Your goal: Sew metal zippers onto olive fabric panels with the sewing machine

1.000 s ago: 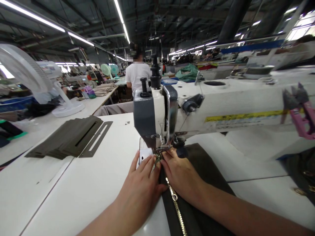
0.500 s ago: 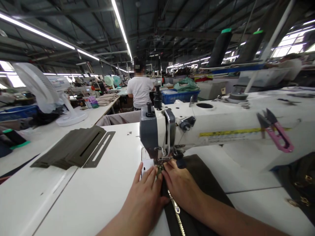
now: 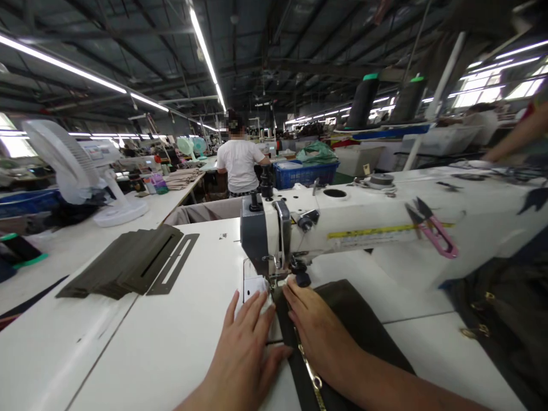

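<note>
My left hand [image 3: 246, 348] lies palm down on the white table, fingers spread and tips beside the needle area. Its thumb reaches the left edge of a dark olive fabric piece [image 3: 351, 302]. On that fabric rests my right hand [image 3: 321, 325], fingers stretched forward and close together, tips beside the presser foot. A gold metal zipper [image 3: 309, 365] runs along the fabric, partly hidden under this hand. The sewing machine [image 3: 261, 240] stands over both hands; its needle is too small to make out.
Flat olive pieces lie in a stack [image 3: 124, 260] at left, one slotted piece [image 3: 173, 265] beside them. Pink thread snips [image 3: 436, 231] sit on the machine arm. Dark goods with gold hardware [image 3: 492, 325] lie at right. A white fan [image 3: 122, 211] and a person [image 3: 240, 160] are beyond.
My left hand has drawn slightly back and left from the presser foot, its fingers spreading. The right hand stays on the fabric. An arm has appeared at far right; the view has shifted.
</note>
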`<act>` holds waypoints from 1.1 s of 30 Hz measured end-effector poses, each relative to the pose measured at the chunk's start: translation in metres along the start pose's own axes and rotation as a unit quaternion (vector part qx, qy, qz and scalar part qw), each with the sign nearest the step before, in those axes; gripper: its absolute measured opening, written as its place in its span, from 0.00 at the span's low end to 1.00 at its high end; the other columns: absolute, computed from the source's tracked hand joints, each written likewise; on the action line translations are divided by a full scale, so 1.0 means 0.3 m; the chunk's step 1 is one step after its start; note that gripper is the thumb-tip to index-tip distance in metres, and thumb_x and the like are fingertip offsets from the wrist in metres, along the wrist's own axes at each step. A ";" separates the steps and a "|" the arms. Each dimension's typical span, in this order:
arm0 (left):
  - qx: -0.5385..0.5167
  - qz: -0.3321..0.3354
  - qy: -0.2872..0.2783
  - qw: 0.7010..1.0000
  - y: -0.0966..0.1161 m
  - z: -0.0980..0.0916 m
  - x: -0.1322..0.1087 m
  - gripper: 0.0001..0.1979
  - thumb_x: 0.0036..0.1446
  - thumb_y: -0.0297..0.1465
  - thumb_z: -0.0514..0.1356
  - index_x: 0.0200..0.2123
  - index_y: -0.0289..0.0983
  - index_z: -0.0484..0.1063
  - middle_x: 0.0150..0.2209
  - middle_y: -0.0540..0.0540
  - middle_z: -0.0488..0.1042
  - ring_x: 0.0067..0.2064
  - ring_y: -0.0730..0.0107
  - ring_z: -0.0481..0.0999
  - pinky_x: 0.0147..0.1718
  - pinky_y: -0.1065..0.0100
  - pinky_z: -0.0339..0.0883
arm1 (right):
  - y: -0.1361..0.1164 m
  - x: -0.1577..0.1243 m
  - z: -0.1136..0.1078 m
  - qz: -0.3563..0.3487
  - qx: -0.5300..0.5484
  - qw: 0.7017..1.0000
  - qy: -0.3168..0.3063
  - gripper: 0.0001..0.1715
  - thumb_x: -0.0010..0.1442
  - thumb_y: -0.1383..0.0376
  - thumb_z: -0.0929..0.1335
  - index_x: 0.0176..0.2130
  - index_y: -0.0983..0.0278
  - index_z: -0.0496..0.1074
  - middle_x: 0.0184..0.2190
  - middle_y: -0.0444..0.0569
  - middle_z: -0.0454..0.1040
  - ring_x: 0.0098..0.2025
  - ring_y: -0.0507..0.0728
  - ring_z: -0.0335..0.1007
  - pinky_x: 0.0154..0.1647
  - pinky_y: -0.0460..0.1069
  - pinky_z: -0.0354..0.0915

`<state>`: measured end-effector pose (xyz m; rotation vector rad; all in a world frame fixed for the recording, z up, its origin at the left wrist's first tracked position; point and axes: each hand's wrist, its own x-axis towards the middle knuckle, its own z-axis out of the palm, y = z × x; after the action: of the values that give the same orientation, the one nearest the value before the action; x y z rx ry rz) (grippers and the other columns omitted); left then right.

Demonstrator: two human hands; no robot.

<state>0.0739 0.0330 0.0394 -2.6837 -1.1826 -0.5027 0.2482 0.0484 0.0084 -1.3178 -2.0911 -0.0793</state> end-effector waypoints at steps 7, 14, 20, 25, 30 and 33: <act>0.042 0.039 -0.035 0.998 0.085 -0.009 -0.070 0.29 0.57 0.44 0.52 0.58 0.37 0.55 0.60 0.35 0.54 0.60 0.47 0.54 0.52 0.40 0.52 | -0.046 -0.075 -0.135 0.078 0.052 0.993 -0.068 0.28 0.49 0.76 0.63 0.52 0.72 0.61 0.47 0.60 0.67 0.50 0.63 0.61 0.50 0.62 0.59; -0.014 -0.014 -0.041 0.999 0.127 -0.028 -0.089 0.23 0.59 0.37 0.51 0.57 0.37 0.57 0.59 0.38 0.56 0.60 0.50 0.53 0.54 0.42 0.49 | -0.060 -0.084 -0.210 0.180 0.210 0.956 -0.099 0.24 0.46 0.78 0.65 0.43 0.64 0.65 0.34 0.47 0.68 0.40 0.56 0.65 0.45 0.53 0.62; -0.293 -0.156 -0.016 0.943 0.198 -0.082 -0.071 0.13 0.58 0.35 0.51 0.43 0.37 0.68 0.46 0.41 0.71 0.50 0.55 0.67 0.50 0.50 0.57 | -0.093 -0.084 -0.262 0.255 0.411 0.871 -0.079 0.15 0.47 0.74 0.65 0.38 0.63 0.65 0.30 0.43 0.68 0.34 0.52 0.67 0.36 0.48 0.64; -0.572 -0.297 -0.034 0.764 0.233 -0.141 -0.082 0.17 0.52 0.44 0.55 0.25 0.35 0.64 0.21 0.52 0.62 0.24 0.73 0.61 0.24 0.72 0.56 | -0.149 -0.063 -0.306 0.253 0.445 0.854 -0.091 0.13 0.48 0.70 0.65 0.37 0.63 0.66 0.30 0.44 0.68 0.34 0.53 0.67 0.37 0.49 0.63; -0.627 -0.302 -0.015 0.718 0.245 -0.215 -0.125 0.18 0.50 0.43 0.59 0.23 0.34 0.63 0.21 0.53 0.59 0.26 0.75 0.57 0.26 0.73 0.53 | -0.203 -0.046 -0.354 0.184 0.416 0.880 -0.137 0.08 0.55 0.66 0.61 0.35 0.64 0.67 0.31 0.47 0.71 0.36 0.55 0.67 0.40 0.50 0.61; -0.629 -0.306 -0.010 0.715 0.250 -0.260 -0.151 0.18 0.50 0.44 0.59 0.23 0.34 0.64 0.21 0.53 0.60 0.26 0.75 0.57 0.26 0.73 0.53 | -0.221 -0.042 -0.385 0.132 0.352 0.899 -0.224 0.13 0.59 0.62 0.59 0.26 0.63 0.65 0.26 0.45 0.70 0.31 0.54 0.65 0.33 0.48 0.59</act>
<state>0.0824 -0.0705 0.0942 -3.0109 -2.3711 -2.0209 0.2541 -0.0377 0.1106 -1.1942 -1.9574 1.0895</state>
